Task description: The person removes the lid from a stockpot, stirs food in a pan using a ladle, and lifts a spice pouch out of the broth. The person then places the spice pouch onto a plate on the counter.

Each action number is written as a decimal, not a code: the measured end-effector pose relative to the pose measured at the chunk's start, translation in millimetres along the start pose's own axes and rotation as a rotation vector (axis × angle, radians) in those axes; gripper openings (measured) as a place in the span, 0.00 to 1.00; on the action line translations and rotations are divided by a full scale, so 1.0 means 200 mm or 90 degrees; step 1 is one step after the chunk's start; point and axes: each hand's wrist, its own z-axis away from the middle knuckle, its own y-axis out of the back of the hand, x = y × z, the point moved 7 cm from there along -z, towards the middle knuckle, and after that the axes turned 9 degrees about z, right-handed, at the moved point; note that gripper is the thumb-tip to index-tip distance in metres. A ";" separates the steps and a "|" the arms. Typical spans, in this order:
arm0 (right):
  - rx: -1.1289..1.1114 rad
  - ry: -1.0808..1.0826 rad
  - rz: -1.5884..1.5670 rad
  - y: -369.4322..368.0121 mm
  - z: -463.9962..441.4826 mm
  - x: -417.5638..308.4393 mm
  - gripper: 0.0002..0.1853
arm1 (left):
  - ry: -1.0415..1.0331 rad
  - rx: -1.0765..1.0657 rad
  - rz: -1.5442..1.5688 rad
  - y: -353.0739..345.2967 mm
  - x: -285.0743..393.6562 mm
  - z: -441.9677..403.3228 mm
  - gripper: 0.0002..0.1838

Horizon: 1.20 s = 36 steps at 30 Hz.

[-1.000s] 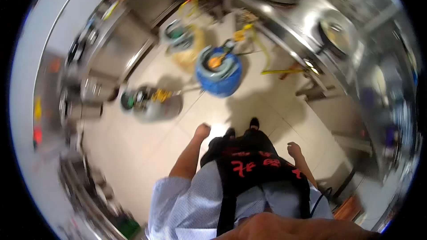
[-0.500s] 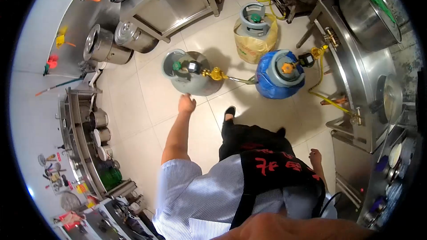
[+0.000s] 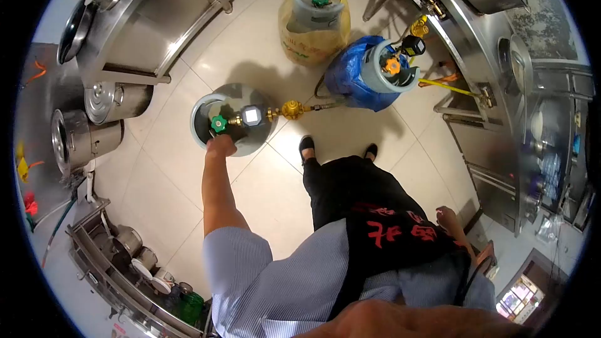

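Note:
My left hand [image 3: 221, 145] is at the near edge of a grey gas cylinder [image 3: 253, 141], its fingers closed round the rim of the collar. Inside that collar is a green valve knob [image 3: 219, 123]. A dark square-faced fitting [image 3: 251, 116] and a brass regulator [image 3: 292, 109] lead from the valve to a hose [image 3: 322, 106]. The hose runs toward a second cylinder wrapped in blue plastic [image 3: 357, 78], which has an orange knob [image 3: 392, 66]. My right hand [image 3: 446, 218] hangs beside my apron with loosely bent fingers and nothing visible in it.
A third cylinder in a yellowish bag [image 3: 313, 40] stands behind. Lidded steel pots [image 3: 119, 101] are at the left, below a steel counter [image 3: 156, 37]. On the right runs a steel stove bench [image 3: 476, 66]. A low rack [image 3: 94, 238] with pots is at lower left.
My left hand has reached forward from the floor side of the grey cylinder onto its collar. My view has turned and moved closer to the cylinders. My right hand still hangs at my side.

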 end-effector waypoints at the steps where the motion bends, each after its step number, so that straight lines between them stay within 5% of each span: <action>1: -0.013 -0.018 0.004 0.00 0.00 -0.04 0.10 | -0.005 0.062 0.012 0.01 0.01 0.05 0.18; 7: -0.005 0.021 -0.080 0.11 -0.34 -0.52 0.12 | 0.019 0.080 0.052 -0.16 0.17 0.22 0.16; 10: -0.046 -0.014 -0.131 0.09 -0.44 -0.66 0.13 | -0.011 0.227 0.102 -0.32 0.42 0.48 0.07; 14: -0.106 0.045 -0.069 0.17 -0.43 -0.82 0.13 | -0.071 0.150 0.219 -0.83 0.65 0.56 0.10; 16: -0.079 0.101 0.013 0.17 -0.44 -0.78 0.12 | -0.169 0.235 0.198 -0.93 0.75 0.69 0.14; 19: -0.063 0.086 0.042 0.21 -0.43 -0.67 0.12 | -0.086 0.099 0.268 -1.25 0.74 0.69 0.16; 21: -0.085 0.149 0.102 0.28 -0.41 -0.69 0.13 | -0.104 -0.116 0.241 -1.37 0.74 0.69 0.17; 23: -0.060 0.097 0.071 0.25 -0.46 -0.61 0.13 | -0.124 -0.129 0.270 -1.42 0.66 0.67 0.18; 24: -0.049 0.075 0.051 0.22 -0.49 -0.57 0.13 | -0.162 0.058 0.241 -1.20 0.62 0.75 0.19; 28: -0.044 0.082 0.040 0.15 -0.53 -0.63 0.13 | -0.056 -0.015 0.308 -0.79 0.27 0.58 0.20; 29: -0.023 0.092 0.020 0.13 -0.53 -0.69 0.13 | -0.162 -0.013 0.276 -0.86 0.09 0.34 0.21; 31: 0.010 0.114 0.001 0.19 -0.50 -0.76 0.13 | -0.096 -0.021 0.402 -0.34 0.08 0.64 0.23; 33: 0.031 0.101 -0.031 0.21 -0.53 -0.81 0.13 | -0.135 0.069 0.374 -0.53 -0.08 0.41 0.24; 36: 0.051 0.079 -0.062 0.13 -0.50 -0.81 0.12 | -0.033 0.022 0.346 -0.72 0.09 0.47 0.23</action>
